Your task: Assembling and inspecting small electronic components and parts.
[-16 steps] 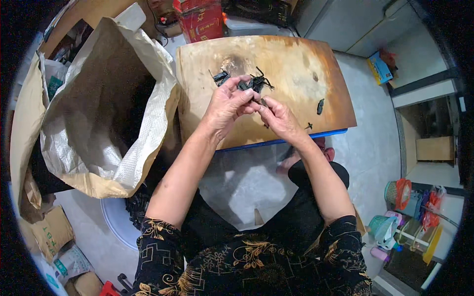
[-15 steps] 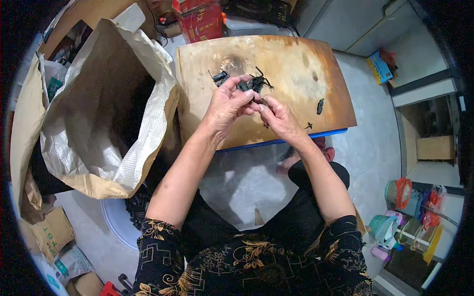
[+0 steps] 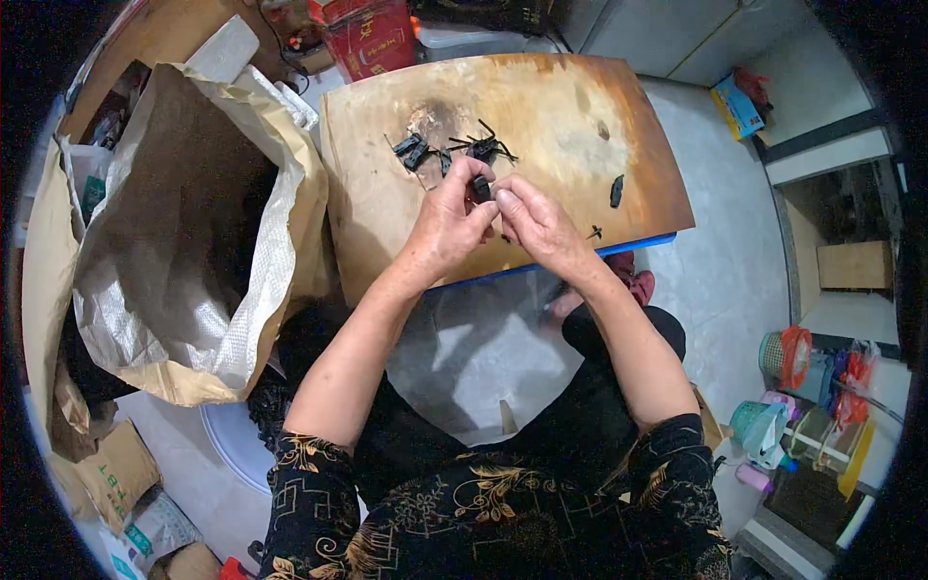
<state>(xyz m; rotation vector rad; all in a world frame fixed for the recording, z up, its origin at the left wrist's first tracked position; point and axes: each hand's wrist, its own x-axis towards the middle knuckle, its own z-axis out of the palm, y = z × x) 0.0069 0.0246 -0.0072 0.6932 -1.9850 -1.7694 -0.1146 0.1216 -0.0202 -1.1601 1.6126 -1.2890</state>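
Over the near part of a stained wooden board (image 3: 561,92), my left hand (image 3: 447,227) is closed on a small black plastic piece (image 3: 479,187), pinched between thumb and fingers. My right hand (image 3: 535,224) meets it, its thumb and fingertips pressed together at the piece's edge; whether they grip the piece or a scrap of it is too small to tell. Just beyond my hands lies a cluster of thin black sticks and pieces (image 3: 483,147). Left of that, several black blocky pieces (image 3: 412,151) lie together. One dark piece (image 3: 617,191) and a small cross-shaped scrap (image 3: 595,232) rest farther right.
A large open paper sack with a silvery woven lining (image 3: 253,309) stands left of the board. Below it is a pale round basin (image 3: 224,445) beside dark pieces. A red box (image 3: 367,43) stands behind the board; baskets and bags (image 3: 759,425) sit at right.
My hands have shifted slightly, and the black piece now shows upright between my left fingers. The whole view has moved a little, so the board and sack appear farther left.
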